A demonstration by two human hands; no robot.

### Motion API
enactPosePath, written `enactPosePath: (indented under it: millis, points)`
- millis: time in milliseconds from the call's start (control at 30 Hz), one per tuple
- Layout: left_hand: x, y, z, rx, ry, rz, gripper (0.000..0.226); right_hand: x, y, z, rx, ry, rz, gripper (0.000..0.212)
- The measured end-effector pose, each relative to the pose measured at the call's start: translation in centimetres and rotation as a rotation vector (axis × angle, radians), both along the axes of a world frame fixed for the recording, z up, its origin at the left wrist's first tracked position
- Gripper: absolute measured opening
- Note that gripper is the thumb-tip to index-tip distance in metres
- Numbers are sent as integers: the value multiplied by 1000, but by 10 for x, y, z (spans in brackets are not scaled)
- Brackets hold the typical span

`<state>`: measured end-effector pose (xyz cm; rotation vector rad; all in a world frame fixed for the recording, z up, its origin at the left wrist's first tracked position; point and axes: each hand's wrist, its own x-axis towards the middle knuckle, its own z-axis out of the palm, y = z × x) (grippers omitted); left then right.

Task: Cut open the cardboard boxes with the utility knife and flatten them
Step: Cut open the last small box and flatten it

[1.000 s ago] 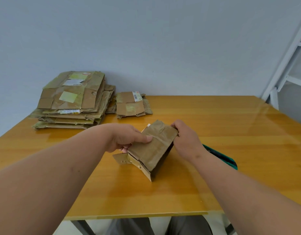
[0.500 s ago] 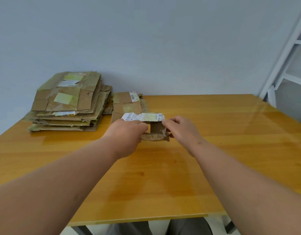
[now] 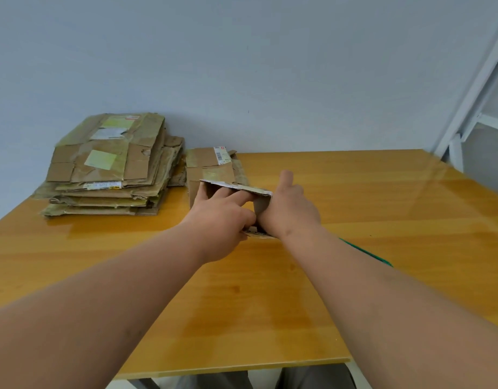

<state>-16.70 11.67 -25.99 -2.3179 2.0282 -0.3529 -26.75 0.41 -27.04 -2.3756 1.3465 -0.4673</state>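
Cardboard box (image 3: 243, 190) sits mid-tabletop (image 3: 354, 209), and we reach both bare forearms out to it. Big stack of flattened boxes (image 3: 110, 167) lies far left by the wall; a smaller flat pile (image 3: 211, 167) lies just behind the box. A green edge (image 3: 365, 252) peeks from behind our right forearm. Our left hand (image 3: 222, 217) has straight fingers slipped under the top panel; our right hand (image 3: 290, 209) lies open against its right side.

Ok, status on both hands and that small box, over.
Left hand fingers inside small box, right hand flat against its side. Box still partly open, not flat. Green knife beside right forearm, untouched.
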Motion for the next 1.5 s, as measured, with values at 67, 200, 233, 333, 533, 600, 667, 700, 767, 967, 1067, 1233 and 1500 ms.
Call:
enactPosePath:
  millis: [67, 200, 233, 333, 533, 600, 667, 700, 767, 967, 1067, 1233, 1500]
  points:
    - [2, 1, -5, 2, 7, -2, 11, 3, 2, -4, -26, 57, 24, 63]
    - [9, 4, -10, 13, 57, 19, 20, 7, 2, -8, 19, 29, 116, 54]
    - [12, 5, -10, 24, 70, 24, 25, 7, 2, -6, 49, 15, 144, 53]
    - [23, 11, -8, 37, 128, 23, 53, 1, -3, 2, 111, 1, 229, 29]
    - [32, 16, -2, 165, 87, 60, 53, -9, -12, 10, 200, -90, 300, 24]
    - [32, 16, 1, 199, 57, 43, 41, -12, -8, 8, 219, -104, 346, 24]
    - [32, 23, 2, 142, 30, 20, 38, -13, -5, 4, 178, -29, 423, 32]
    - [32, 30, 1, 81, 33, -3, 39, -13, -3, 1, 128, 32, 451, 42]
    - [29, 45, -6, -112, 59, -67, 36, -13, 4, -3, 57, 120, 491, 48]
    - [40, 63, -23, -386, 133, 198, 44, -21, 30, -32, -74, 582, 718, 66]
    - [40, 57, -43, 179, 208, 254, 59, -14, 32, -33, -72, 628, 718, 80]
    - [41, 55, -70, 448, 337, 322, 66, -17, 27, -46, -90, 528, 675, 67]
    - [51, 45, -56, 292, 447, 583, 55, -10, 20, -57, 34, 386, 566, 58]
